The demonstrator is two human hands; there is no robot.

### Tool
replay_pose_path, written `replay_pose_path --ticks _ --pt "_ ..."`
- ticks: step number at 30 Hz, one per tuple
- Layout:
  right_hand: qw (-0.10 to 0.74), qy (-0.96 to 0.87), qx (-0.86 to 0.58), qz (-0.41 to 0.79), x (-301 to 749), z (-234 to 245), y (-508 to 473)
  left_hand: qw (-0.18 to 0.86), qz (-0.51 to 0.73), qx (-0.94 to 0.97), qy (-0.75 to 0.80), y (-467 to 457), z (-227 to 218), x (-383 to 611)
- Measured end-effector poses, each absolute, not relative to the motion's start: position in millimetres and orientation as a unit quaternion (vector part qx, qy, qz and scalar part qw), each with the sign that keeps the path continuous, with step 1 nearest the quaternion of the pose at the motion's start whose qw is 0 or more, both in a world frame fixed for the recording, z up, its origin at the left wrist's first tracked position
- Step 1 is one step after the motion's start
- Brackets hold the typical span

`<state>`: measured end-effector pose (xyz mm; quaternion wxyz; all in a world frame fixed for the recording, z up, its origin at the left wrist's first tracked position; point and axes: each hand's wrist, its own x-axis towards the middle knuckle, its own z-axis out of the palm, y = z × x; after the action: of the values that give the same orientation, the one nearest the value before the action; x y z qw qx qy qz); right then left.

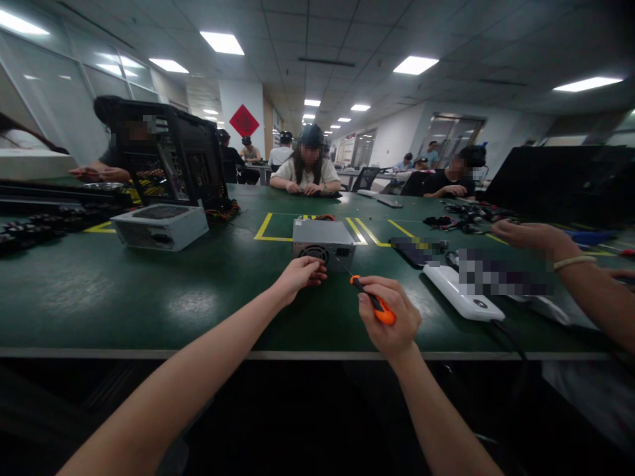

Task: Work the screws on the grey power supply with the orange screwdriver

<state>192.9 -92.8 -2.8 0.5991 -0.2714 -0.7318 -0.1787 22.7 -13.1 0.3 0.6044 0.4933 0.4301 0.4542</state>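
Note:
A grey metal power supply unit (322, 233) lies on the green table (149, 291) straight ahead of me. My left hand (299, 275) is pinched closed just in front of its near face, by the round fan grille; what the fingers hold is too small to see. My right hand (389, 317) is wrapped round an orange-and-black screwdriver (373, 301). Its thin shaft slants up and left towards the unit's near right corner.
A second power supply (159, 225) and an open black computer case (173, 158) stand at the left. A white device (464, 292) and cables (464, 218) lie at the right, where another person's arm (570, 271) reaches in. More people sit at the far side.

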Motion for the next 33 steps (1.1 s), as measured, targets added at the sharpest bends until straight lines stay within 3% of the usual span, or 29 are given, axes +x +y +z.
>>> replay_pose_path --ticks 9,33 --pt "0.572 -0.765 -0.216 -0.203 182.7 -10.3 -99.0 0.688 0.389 0.457 0.407 -7.8 -1.5 22.7" --pt "0.550 -0.786 -0.221 -0.175 185.0 -12.9 -103.2 0.686 0.435 0.469 0.347 -8.2 -2.4 18.8"
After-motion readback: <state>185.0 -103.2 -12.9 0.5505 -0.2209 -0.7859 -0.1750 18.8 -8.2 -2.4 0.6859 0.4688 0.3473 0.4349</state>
